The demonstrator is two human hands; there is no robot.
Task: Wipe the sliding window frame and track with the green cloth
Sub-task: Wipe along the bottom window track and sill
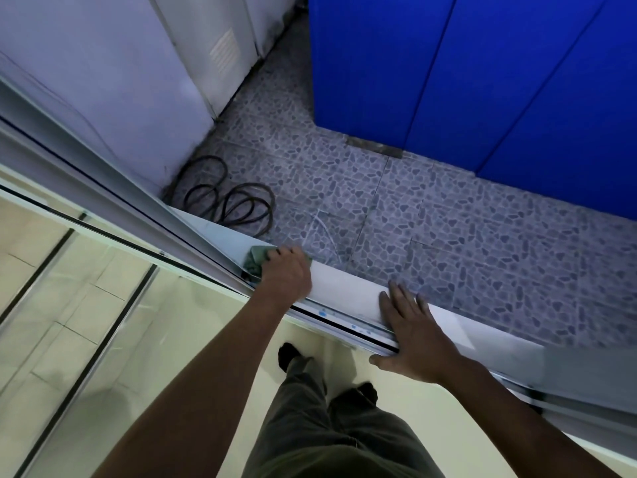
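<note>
- Outside, the floor (pixel 465 215) is covered with grey pebble-pattern tiles; one tile near the sill looks cracked
- A bright blue panelled wall (pixel 482 70) stands at the far right; a small metal plate (pixel 374 146) lies at its base
- A white cabinet (pixel 113 81) with a vent grille (pixel 224 51) stands at the left; a coiled black hose (pixel 229 200) lies beside it
- Inside, the floor (pixel 213 339) is pale cream; the glass pane (pixel 69 270) reflects light tiles

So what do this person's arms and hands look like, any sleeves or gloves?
Both arms are bare to the frame's edge, with no sleeves in view. The left hand and right hand wear no gloves, and no rings, watch or markings show. Below are dark olive trousers.
</note>
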